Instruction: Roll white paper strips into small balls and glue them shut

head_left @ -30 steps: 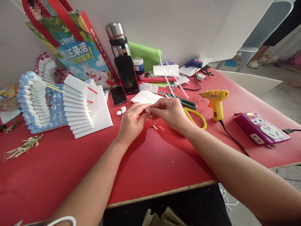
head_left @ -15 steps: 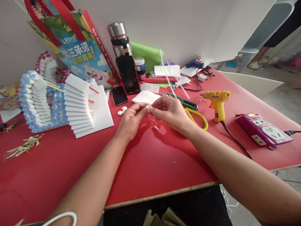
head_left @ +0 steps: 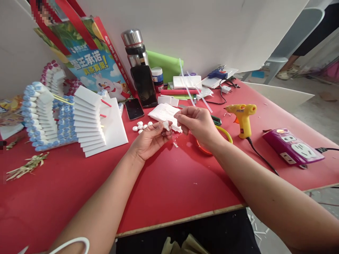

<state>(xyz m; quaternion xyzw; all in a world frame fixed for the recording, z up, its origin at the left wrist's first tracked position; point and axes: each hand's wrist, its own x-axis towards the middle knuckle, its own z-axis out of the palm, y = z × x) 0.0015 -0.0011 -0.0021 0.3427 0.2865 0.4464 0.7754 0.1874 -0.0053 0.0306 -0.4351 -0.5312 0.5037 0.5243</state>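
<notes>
Between the thumb and fingers of my left hand [head_left: 151, 139] is a small twisted piece of white paper [head_left: 166, 125]. My right hand [head_left: 197, 123] is just to its right, apart from it, thumb and fingertips pressed together; whether they hold anything is too small to tell. Behind both hands lies a stack of white tissue [head_left: 162, 112]. Several small white paper balls [head_left: 140, 125] sit on the red table [head_left: 169, 190] beside my left hand. Tiny white scraps [head_left: 175, 144] lie below my fingers.
At the right are a yellow glue gun [head_left: 245, 118] and a purple power strip [head_left: 293, 146]. A white stepped model [head_left: 90, 123] stands left. Phones [head_left: 134, 108], a steel flask [head_left: 132, 38] and a printed bag [head_left: 92, 63] are at the back. A yellow ring [head_left: 227, 134] lies by my right wrist.
My hands have moved apart, the right one away from the white piece, which stays in my left hand. More of the white balls and tissue now show.
</notes>
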